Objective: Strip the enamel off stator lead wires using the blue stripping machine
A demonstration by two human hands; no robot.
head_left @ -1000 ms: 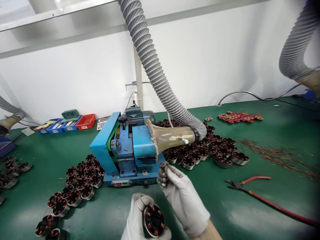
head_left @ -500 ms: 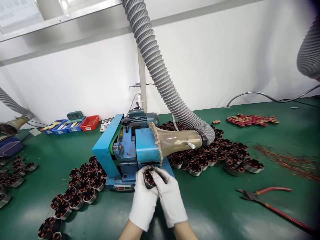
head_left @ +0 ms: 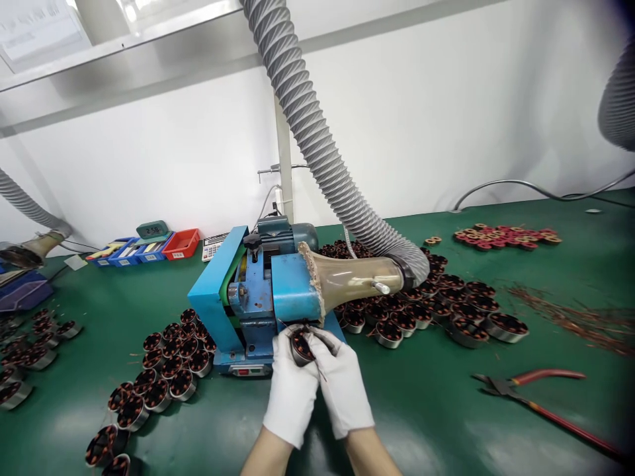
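A wound motor stator (head_left: 300,348), a metal ring with dark insulation and copper coils inside, is held in front of the blue belt-driven machine (head_left: 296,277). My left hand (head_left: 292,396), in a white glove, is closed around its left side. My gloved right hand (head_left: 343,387) has its fingers pinched at the stator's right rim. A thin dark wire pokes out by those fingers; its exact grip is hidden. Both hands are just below the clear suction hood (head_left: 360,274) fixed to the machine.
Stators (head_left: 171,367) stand in rows on the left, and more stators (head_left: 466,330) behind and right of the machine. Red-handled cutting pliers (head_left: 516,387) lie on the green tabletop at right. Beyond are loose copper wires (head_left: 570,320) and reddish rings (head_left: 506,236). A ribbed hose (head_left: 317,125) hangs overhead.
The stator is tilted and turned slightly between my hands, and a thin wire now shows by my right fingers. The whole view has shifted a little.
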